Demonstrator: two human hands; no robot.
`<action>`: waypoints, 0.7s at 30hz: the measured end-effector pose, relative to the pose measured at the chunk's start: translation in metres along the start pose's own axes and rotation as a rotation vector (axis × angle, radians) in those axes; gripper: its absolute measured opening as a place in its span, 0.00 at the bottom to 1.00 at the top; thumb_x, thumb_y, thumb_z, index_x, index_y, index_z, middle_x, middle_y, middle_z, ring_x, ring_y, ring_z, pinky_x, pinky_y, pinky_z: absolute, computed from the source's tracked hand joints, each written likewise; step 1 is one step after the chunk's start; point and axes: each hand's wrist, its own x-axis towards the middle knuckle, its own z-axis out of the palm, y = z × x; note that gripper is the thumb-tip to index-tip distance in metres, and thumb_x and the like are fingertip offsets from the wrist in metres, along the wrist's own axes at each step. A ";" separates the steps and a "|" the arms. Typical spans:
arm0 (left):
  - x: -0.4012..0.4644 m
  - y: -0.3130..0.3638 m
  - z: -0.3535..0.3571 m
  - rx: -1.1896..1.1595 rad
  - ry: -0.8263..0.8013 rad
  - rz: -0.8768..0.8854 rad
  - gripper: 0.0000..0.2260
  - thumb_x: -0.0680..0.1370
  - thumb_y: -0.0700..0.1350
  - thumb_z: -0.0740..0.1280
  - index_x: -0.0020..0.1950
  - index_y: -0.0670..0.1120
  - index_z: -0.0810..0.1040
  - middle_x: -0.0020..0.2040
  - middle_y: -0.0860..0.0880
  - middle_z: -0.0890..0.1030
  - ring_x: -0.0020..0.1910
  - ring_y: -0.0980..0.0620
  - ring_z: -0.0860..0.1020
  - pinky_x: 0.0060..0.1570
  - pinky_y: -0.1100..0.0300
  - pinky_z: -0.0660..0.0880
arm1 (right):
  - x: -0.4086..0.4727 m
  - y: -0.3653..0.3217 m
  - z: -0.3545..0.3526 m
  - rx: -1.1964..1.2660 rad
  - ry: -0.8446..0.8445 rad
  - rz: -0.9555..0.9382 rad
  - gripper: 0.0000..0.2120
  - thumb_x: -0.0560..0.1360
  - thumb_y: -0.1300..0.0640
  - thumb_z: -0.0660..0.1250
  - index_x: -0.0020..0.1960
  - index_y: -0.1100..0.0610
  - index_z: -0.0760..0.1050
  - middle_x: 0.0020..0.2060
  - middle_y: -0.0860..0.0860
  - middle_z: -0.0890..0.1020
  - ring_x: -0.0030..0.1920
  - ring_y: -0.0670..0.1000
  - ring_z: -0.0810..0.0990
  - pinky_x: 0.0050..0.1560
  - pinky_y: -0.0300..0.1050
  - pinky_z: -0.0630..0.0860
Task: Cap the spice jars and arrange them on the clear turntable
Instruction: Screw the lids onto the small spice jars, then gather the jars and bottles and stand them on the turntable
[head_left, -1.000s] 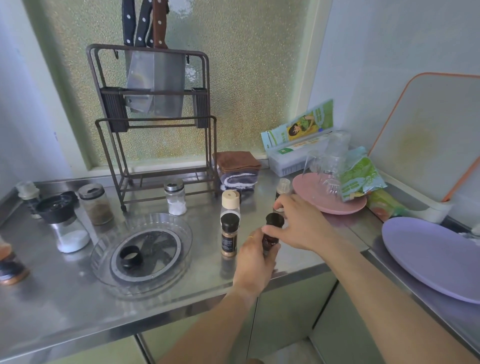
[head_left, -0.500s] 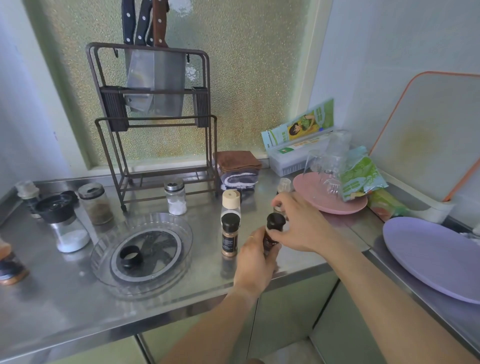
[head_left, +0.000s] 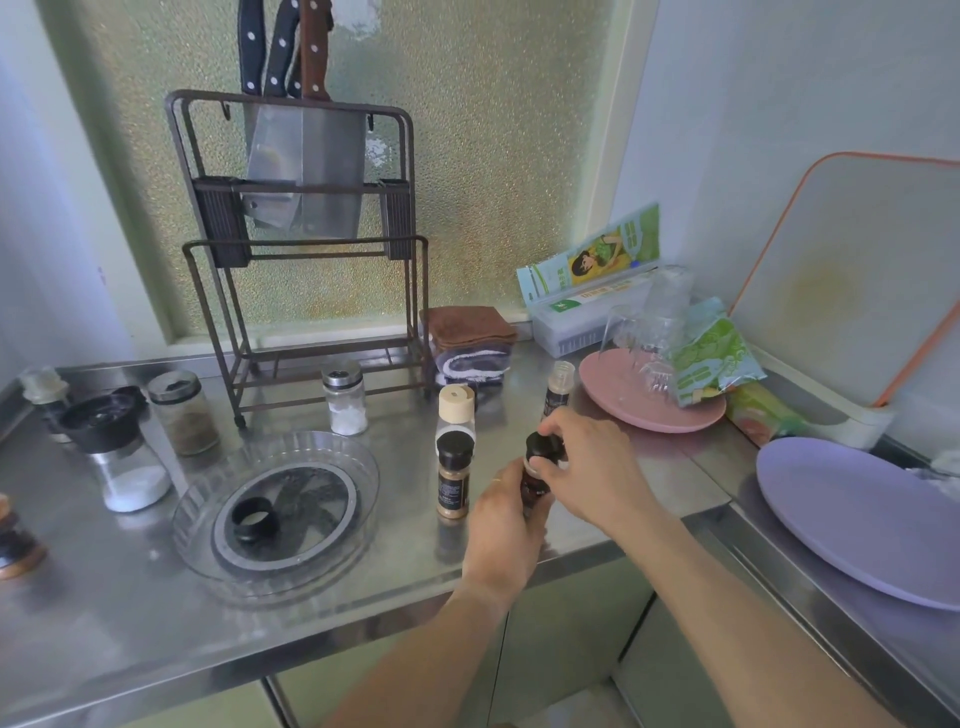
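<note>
While left hand (head_left: 501, 525) grips dark jar (head_left: 534, 486) body, right hand (head_left: 592, 467) fingers (head_left: 543, 463) pinch black cap (head_left: 543, 448) atop.

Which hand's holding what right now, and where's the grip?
Left hand grips the dark spice jar round its body. Right hand fingers pinch its black cap at the top.

Counter (head_left: 130, 613) brushed glossy steel; turntable (head_left: 363, 467) clear ribbed plastic; cloths (head_left: 467, 327) soft terry.

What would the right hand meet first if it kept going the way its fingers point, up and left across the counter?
Probably the black-capped spice jar, past the cap the right hand pinches; depth is unclear.
</note>
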 end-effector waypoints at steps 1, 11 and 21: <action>-0.001 0.001 0.000 0.020 0.011 0.016 0.08 0.78 0.44 0.70 0.50 0.54 0.73 0.39 0.52 0.81 0.36 0.52 0.78 0.37 0.59 0.75 | -0.001 -0.001 0.000 -0.001 0.010 0.002 0.16 0.74 0.50 0.73 0.59 0.53 0.78 0.54 0.50 0.85 0.55 0.56 0.81 0.53 0.47 0.71; -0.018 0.040 -0.032 0.247 -0.122 -0.018 0.31 0.75 0.42 0.71 0.76 0.44 0.62 0.56 0.47 0.83 0.56 0.45 0.82 0.52 0.54 0.77 | -0.011 -0.001 -0.006 0.090 -0.010 0.024 0.21 0.71 0.41 0.73 0.59 0.49 0.72 0.53 0.47 0.80 0.51 0.52 0.81 0.52 0.50 0.78; 0.081 0.097 -0.174 0.343 0.114 0.244 0.10 0.79 0.39 0.66 0.57 0.50 0.81 0.53 0.55 0.85 0.50 0.54 0.83 0.54 0.57 0.79 | 0.083 -0.006 -0.050 0.162 -0.120 -0.089 0.10 0.81 0.53 0.66 0.61 0.51 0.80 0.54 0.46 0.84 0.53 0.47 0.82 0.57 0.46 0.77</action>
